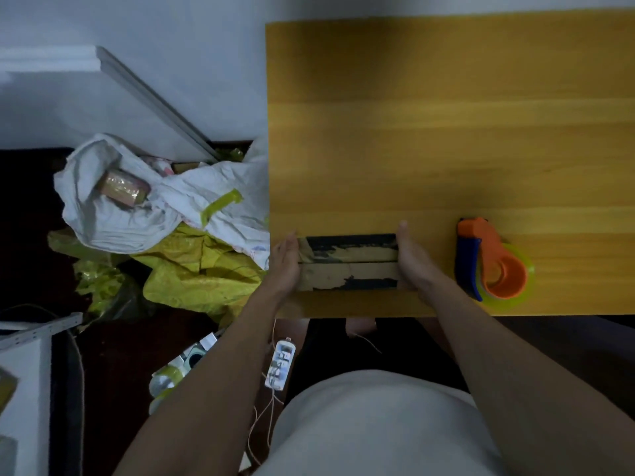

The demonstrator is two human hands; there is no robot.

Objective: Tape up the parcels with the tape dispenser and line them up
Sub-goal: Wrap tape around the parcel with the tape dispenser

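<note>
both your hands lie flat, fingers straight: left hand (287,266) and right hand (410,259) press the box (348,262) ends; tape dispenser (491,266) nearby.

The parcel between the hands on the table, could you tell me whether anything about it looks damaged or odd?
Yes. The parcel looks worn: its black surface layer is torn away in ragged patches, baring tan cardboard on both flaps. The left hand and right hand press its ends; the tape dispenser lies apart, to its right.
</note>
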